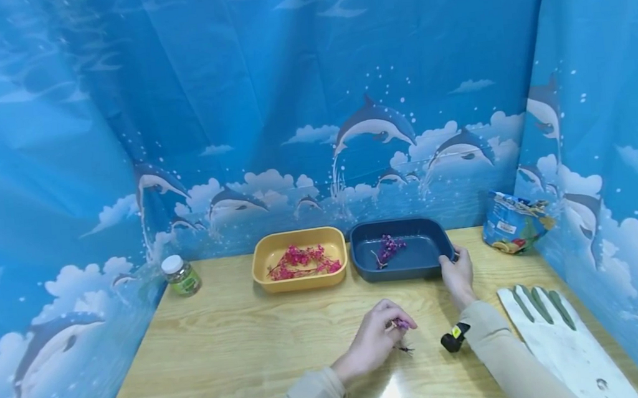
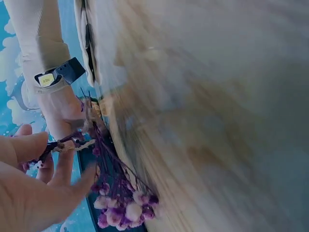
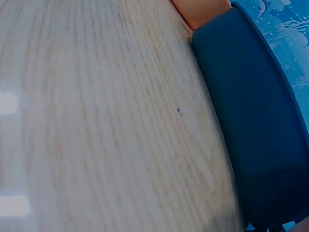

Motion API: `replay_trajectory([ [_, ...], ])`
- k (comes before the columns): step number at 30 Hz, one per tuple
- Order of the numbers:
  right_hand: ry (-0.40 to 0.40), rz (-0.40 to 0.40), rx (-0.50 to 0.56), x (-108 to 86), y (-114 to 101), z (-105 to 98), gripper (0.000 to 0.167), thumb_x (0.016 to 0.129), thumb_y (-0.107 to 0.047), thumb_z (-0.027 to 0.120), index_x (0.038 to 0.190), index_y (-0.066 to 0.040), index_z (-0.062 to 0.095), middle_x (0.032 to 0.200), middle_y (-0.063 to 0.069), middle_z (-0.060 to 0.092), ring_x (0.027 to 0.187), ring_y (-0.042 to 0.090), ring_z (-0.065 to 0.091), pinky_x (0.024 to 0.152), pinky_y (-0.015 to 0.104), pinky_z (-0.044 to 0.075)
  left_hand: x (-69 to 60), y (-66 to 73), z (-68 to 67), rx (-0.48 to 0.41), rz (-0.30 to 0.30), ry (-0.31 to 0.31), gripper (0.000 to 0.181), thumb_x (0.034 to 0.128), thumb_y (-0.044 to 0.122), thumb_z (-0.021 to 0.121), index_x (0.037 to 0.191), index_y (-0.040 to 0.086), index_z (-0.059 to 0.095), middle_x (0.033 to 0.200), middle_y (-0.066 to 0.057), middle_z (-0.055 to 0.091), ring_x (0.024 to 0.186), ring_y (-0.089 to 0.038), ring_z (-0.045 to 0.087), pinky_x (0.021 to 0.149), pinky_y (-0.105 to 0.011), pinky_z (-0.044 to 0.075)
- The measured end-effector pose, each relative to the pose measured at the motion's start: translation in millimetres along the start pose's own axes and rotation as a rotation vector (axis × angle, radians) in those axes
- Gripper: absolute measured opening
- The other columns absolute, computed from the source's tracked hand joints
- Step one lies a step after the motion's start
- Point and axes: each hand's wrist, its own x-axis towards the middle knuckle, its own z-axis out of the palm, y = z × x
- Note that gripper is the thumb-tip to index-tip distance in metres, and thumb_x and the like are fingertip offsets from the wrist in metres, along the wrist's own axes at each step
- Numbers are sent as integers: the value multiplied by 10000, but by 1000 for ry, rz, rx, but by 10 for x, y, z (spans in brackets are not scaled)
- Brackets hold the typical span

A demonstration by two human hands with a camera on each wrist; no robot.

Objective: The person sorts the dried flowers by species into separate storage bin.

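Note:
My left hand [image 1: 372, 341] is over the table in front of the trays, pinching a sprig of small purple dried flowers [image 2: 118, 210] by its thin stems. In the left wrist view the blossoms hang down from the fingers. At the right front corner of the navy tray [image 1: 398, 274], my right hand [image 1: 458, 273] grips the rim, thumb in front. Inside that tray lies another purple sprig [image 1: 388, 250] toward its left side. Just left stands a yellow tray [image 1: 301, 284] with pink flower sprigs [image 1: 301, 264] in it.
A white-capped jar [image 1: 182, 276] stands at the back left of the wooden table [image 1: 224, 350]. A blue snack bag [image 1: 515, 224] stands at the back right. White-and-green work gloves [image 1: 560, 336] lie along the right side. A dolphin-print curtain [image 1: 266, 103] surrounds the table.

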Motion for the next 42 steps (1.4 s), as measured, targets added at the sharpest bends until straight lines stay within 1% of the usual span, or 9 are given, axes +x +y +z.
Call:
replay_trajectory([
  [6,-9,4,-7,-3,-6,-5,599,1068,-100,430,1625,23,247,1653,316,336,1516,442,385,1252,543,389,18,-14,-24,-126,-38,77,231,936,-20,699,1103,125,765,1133,-42,714,1051,-35,651,983,-178,570],
  [11,0,-5,-12,1,-2,-6,598,1062,-99,440,1616,35,261,1646,320,345,1509,437,388,1254,538,382,27,-6,-13,-325,-134,97,191,976,-1,663,1144,70,719,1154,-190,698,959,-111,692,796,-263,666],
  [14,2,-6,-10,8,1,-7,591,1062,-99,439,1611,37,268,1652,316,338,1509,431,385,1263,533,374,26,-2,-6,-384,-166,94,210,989,-8,644,1179,64,696,1160,-240,688,918,-107,681,718,-306,681],
  [19,4,-7,-10,14,0,-8,591,1050,-93,441,1603,38,281,1657,313,334,1510,434,386,1270,529,367,58,2,-24,-279,-106,117,309,975,29,680,1273,110,690,1196,-160,751,978,-116,697,824,-204,624],
  [22,3,-2,-15,17,1,-10,597,1048,-99,441,1608,30,279,1660,306,334,1509,431,389,1272,528,365,109,16,-57,-267,-85,116,357,947,-16,697,1283,103,679,1180,-153,766,984,-113,715,832,-170,603],
  [26,-3,2,-22,15,3,-12,601,1055,-110,434,1615,28,266,1660,312,329,1507,436,390,1269,537,367,238,61,-143,-232,-50,117,368,913,-77,710,1252,60,670,1162,-160,774,978,-148,741,849,-169,603],
  [32,-4,-6,-23,20,-3,-21,597,1053,-107,445,1603,49,273,1646,333,336,1502,446,390,1274,545,363,498,156,-367,-159,-17,124,395,917,-96,701,1254,67,573,1214,-142,784,1060,-228,748,925,-192,603],
  [38,0,-13,-14,14,2,-15,593,1044,-94,447,1591,65,282,1626,344,358,1488,443,402,1262,537,373,774,216,-612,68,22,134,278,927,-46,733,1137,112,643,1158,-61,767,1065,-176,737,893,-198,615],
  [42,-2,-19,-16,5,2,-9,601,1042,-99,452,1594,62,279,1629,342,356,1487,440,401,1260,537,372,952,215,-711,172,60,140,256,936,-32,736,1146,107,687,1156,-70,715,1045,-191,712,898,-307,647],
])
